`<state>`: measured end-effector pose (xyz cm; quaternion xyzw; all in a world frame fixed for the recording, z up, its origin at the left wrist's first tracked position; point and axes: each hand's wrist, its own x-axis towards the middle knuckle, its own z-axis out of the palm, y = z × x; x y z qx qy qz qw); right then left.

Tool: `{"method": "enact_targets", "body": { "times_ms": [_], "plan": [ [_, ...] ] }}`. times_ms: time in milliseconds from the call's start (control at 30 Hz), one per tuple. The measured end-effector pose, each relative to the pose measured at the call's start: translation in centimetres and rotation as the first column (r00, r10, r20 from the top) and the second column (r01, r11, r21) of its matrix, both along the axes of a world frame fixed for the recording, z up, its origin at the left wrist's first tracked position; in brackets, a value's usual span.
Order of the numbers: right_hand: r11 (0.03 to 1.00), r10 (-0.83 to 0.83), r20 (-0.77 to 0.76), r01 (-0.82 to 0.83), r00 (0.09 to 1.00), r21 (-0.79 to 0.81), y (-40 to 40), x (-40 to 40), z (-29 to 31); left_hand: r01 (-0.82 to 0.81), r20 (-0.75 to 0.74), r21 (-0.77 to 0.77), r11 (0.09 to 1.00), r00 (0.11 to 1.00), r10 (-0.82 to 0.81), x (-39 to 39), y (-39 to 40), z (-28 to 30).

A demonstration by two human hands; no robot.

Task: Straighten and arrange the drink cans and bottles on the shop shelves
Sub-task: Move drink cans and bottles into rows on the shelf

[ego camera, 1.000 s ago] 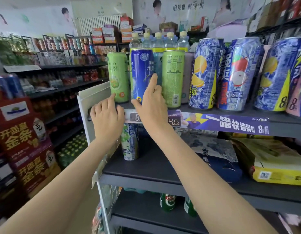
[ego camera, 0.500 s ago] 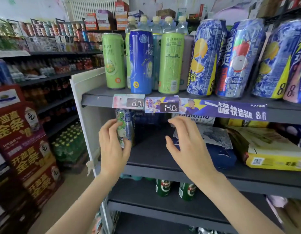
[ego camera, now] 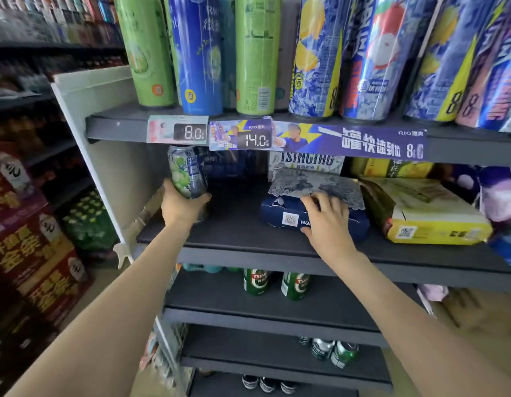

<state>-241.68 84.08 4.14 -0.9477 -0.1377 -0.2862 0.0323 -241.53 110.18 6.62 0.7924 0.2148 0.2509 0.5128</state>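
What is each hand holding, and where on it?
Left hand grips the can round its lower part. Right hand rests on the blue pack, fingers spread.

The left hand [ego camera: 183, 206] grips a green-and-blue can [ego camera: 187, 171] near its base, tilted, at the left end of the second shelf [ego camera: 248, 239]. The right hand [ego camera: 327, 217] rests on a dark blue pack [ego camera: 286, 216] in the middle of that shelf, a yellow carton [ego camera: 429, 213] just beside it. Tall cans [ego camera: 201, 53] stand upright on the top shelf [ego camera: 119, 127] above price tags [ego camera: 177, 129]. Green beer cans [ego camera: 255, 282] stand one shelf lower.
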Motion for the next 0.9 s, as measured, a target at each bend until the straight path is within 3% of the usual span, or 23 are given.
{"method": "enact_targets", "body": {
  "times_ms": [133,233,333,400,467,533,633,767,900],
  "plan": [
    [1.0,0.015,0.01,-0.015,1.0,0.007,-0.2,0.6,-0.4,0.25,-0.01,0.031,0.968,0.968,-0.249,-2.7,-0.8,-0.3],
    [0.999,0.039,-0.07,-0.037,0.997,0.029,-0.3,0.5,0.0,0.429,0.008,0.001,0.903,0.903,-0.429,-5.0,-1.1,-0.3],
    [0.963,0.194,-0.208,-0.145,0.959,0.227,-1.2,-0.7,1.0,0.567,0.015,-0.011,0.824,0.824,-0.567,-7.3,-1.2,0.0],
    [0.886,0.31,-0.236,-0.191,0.921,0.422,-1.7,-2.4,2.2,0.632,-0.005,0.003,0.775,0.775,-0.632,-8.7,-1.4,0.1],
    [0.828,0.365,-0.211,-0.212,0.907,0.519,-2.2,-4.7,3.8,0.644,0.005,0.078,0.761,0.763,-0.646,-9.7,-1.6,0.3],
    [0.755,0.448,-0.211,-0.241,0.869,0.61,-2.6,-7.0,5.5,0.588,0.035,0.251,0.769,0.788,-0.614,-10.5,-1.8,1.1],
    [0.6,0.632,-0.222,-0.288,0.743,0.746,-3.2,-10.4,8.2,0.479,0.067,0.532,0.698,0.798,-0.599,-12.1,-2.5,3.4],
    [0.401,0.766,-0.114,-0.333,0.633,0.853,-2.7,-13.1,11.7,0.512,0.147,0.505,0.695,0.743,-0.653,-13.1,-5.4,6.6],
    [0.155,0.715,0.142,-0.354,0.684,0.922,-1.6,-14.1,15.5,0.666,0.227,0.38,0.642,0.606,-0.763,-12.9,-10.2,10.3]
  ]
}}
